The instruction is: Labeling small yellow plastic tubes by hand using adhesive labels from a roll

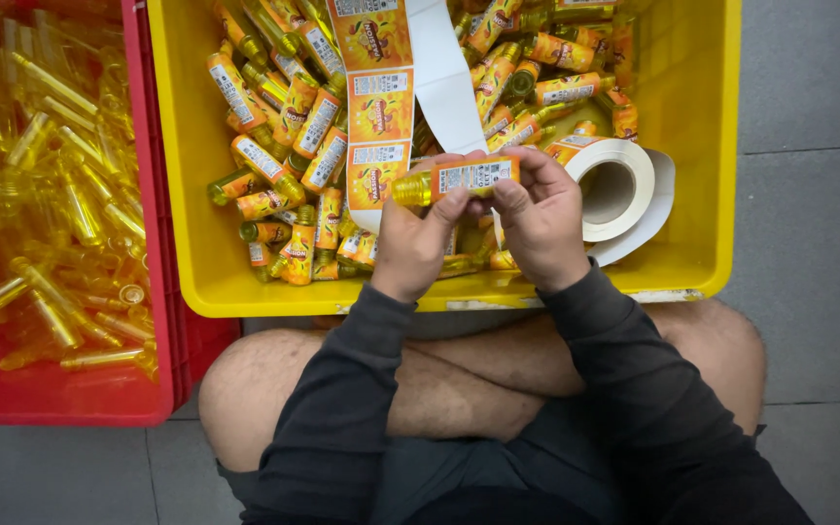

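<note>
Grey floor tiles [809, 194] lie under me as I sit cross-legged before a yellow crate [702, 146], with a red crate [153, 243] of bare bottles at my left. I hold one small bottle [459, 178] over the yellow crate's near side, its long axis level, cap pointing left. My left hand [415, 243] pinches it from below, fingers closed on it. My right hand [542, 219] grips its right end, thumb pressing the label. Just behind lie a label strip [378, 107], a roll [614, 190] and labelled bottles [294, 126].
</note>
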